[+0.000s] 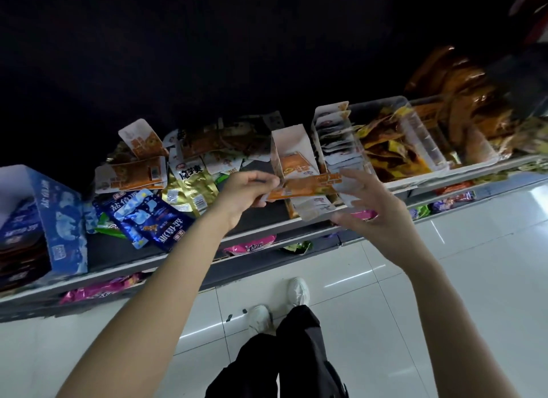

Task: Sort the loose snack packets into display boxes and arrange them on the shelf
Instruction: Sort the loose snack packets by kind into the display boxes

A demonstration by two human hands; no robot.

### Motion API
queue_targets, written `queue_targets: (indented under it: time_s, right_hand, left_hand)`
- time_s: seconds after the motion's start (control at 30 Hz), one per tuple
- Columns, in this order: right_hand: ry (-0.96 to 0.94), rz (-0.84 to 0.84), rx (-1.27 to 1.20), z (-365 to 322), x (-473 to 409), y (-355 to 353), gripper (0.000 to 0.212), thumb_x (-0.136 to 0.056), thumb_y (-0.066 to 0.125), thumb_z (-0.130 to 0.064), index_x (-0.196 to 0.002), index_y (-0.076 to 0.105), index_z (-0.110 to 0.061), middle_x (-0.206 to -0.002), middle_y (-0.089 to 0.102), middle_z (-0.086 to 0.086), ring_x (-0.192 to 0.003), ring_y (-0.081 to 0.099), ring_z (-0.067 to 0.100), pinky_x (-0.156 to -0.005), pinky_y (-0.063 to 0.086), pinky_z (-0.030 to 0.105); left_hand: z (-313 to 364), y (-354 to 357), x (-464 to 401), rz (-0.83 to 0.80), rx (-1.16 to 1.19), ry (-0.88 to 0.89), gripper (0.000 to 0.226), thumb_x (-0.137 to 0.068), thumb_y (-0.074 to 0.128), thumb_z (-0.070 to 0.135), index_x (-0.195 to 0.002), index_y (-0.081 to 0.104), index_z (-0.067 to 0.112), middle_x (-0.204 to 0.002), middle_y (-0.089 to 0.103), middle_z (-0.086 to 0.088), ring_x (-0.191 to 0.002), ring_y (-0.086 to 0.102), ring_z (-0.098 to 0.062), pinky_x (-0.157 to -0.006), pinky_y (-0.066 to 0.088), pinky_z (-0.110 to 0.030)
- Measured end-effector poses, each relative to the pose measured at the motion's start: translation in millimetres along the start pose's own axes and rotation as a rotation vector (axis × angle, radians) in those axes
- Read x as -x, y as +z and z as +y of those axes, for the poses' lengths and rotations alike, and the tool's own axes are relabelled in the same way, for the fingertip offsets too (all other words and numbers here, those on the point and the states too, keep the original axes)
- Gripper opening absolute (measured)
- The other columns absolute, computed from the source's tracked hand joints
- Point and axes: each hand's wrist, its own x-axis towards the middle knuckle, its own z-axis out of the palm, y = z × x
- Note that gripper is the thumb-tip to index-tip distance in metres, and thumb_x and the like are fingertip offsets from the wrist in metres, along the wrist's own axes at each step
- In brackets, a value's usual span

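The orange snack packet (299, 187) sits at the middle of the frame, pinched at its left end by the curled fingers of my left hand (247, 190) and held flat over the open white display box (296, 172). My right hand (367, 211) is just right of it, fingers spread and loosely bent against the box's right side; whether they truly grip it I cannot tell. Just beyond, a second white box (335, 136) holds a row of upright packets, and a clear plastic tray (415, 139) of yellow and brown packets stands further right. Left of my hands, loose orange, gold and blue packets (154, 216) lie scattered on the dark shelf (118, 249), with a blue carton (59, 219) at the far left. Pink packets (100, 289) show on the shelf below. The floor (444, 279) is glossy white tile, my white shoes (298, 291) at lower centre, and the upper frame is dark.
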Motion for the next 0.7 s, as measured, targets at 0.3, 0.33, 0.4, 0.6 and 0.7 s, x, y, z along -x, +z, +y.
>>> queue_targets:
  time_s: [0.3,0.33,0.4,0.6,0.7]
  right_hand:
    - [0.011,0.319,-0.002,2.0,-44.3,-1.8,0.016,-0.095,0.056,-0.018,-0.101,0.060,-0.003,-0.100,0.066,0.002,-0.092,0.068,0.016,-0.057,0.058,0.024]
    - [0.006,0.349,-0.005,3.2,-49.5,-0.5,0.015,-0.095,0.055,-0.017,-0.100,0.060,-0.004,-0.097,0.067,0.000,-0.090,0.069,0.015,-0.056,0.058,0.023]
    - [-0.031,0.393,0.042,9.0,-59.8,6.0,0.014,-0.095,0.054,-0.016,-0.097,0.061,-0.004,-0.094,0.069,0.000,-0.087,0.069,0.014,-0.057,0.059,0.032]
    - [-0.294,0.411,0.448,25.7,-87.2,27.6,0.014,-0.089,0.056,0.000,-0.085,0.067,-0.007,-0.051,0.055,0.007,-0.042,0.055,0.024,-0.036,0.042,0.032]
    - [-0.332,0.250,0.667,25.7,-96.6,40.6,0.044,-0.073,0.058,0.017,-0.101,0.071,-0.012,-0.056,0.059,0.006,-0.040,0.051,0.021,-0.033,0.040,0.026]
  left_hand:
    - [9.8,-6.3,-12.5,-0.052,0.250,0.013,0.024,-0.099,0.043,0.027,-0.102,0.065,0.016,-0.088,0.071,0.002,-0.074,0.065,-0.006,-0.064,0.054,-0.017]
    - [10.6,-1.7,-19.1,-0.031,0.193,0.062,0.023,-0.099,0.044,0.024,-0.106,0.063,0.016,-0.094,0.069,0.002,-0.081,0.063,-0.006,-0.068,0.053,-0.018]
    - [6.6,8.5,-37.5,0.037,-0.042,0.171,0.022,-0.098,0.048,0.022,-0.115,0.061,0.017,-0.108,0.064,0.000,-0.093,0.059,-0.007,-0.075,0.049,-0.019]
    - [-5.0,18.2,-76.0,0.261,-0.694,0.398,0.039,-0.085,0.065,0.020,-0.124,0.058,0.018,-0.121,0.054,-0.008,-0.109,0.054,-0.021,-0.091,0.040,-0.022]
    - [-13.1,18.1,-78.9,0.288,-0.687,0.403,0.052,-0.081,0.069,0.014,-0.129,0.051,0.019,-0.127,0.049,-0.008,-0.112,0.052,-0.019,-0.093,0.034,-0.017]
